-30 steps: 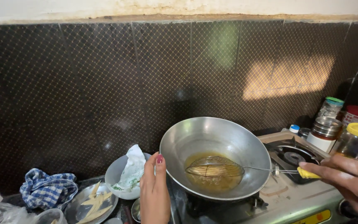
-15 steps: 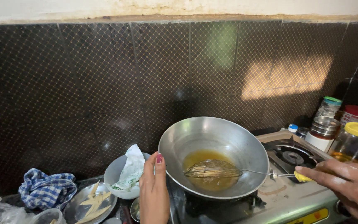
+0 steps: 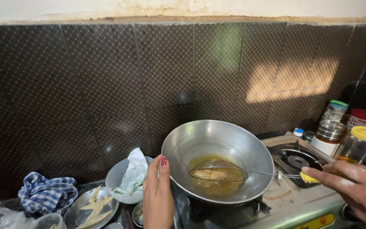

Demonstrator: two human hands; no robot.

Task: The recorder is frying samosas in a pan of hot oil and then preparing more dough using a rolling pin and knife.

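Observation:
A round steel wok (image 3: 217,142) sits on a gas stove (image 3: 295,199), with amber oil pooled at its bottom. A wire mesh skimmer (image 3: 219,173) rests in the oil, its thin handle ending in a yellow grip. My right hand (image 3: 354,186) holds that yellow grip at the lower right. My left hand (image 3: 157,195) stands upright beside the wok's left rim, fingers together, a red-painted nail showing; it holds nothing and I cannot tell whether it touches the rim.
Left of the wok stand a white bowl (image 3: 121,193) with a crumpled plastic bag, a steel plate of pale cut strips (image 3: 92,210) and a blue checked cloth (image 3: 45,195). Jars (image 3: 363,144) and steel tins (image 3: 329,131) crowd the right. A dark tiled wall rises behind.
The skimmer has shifted slightly inside the oil, and my right hand has moved a little left along with it. My left hand stays by the rim.

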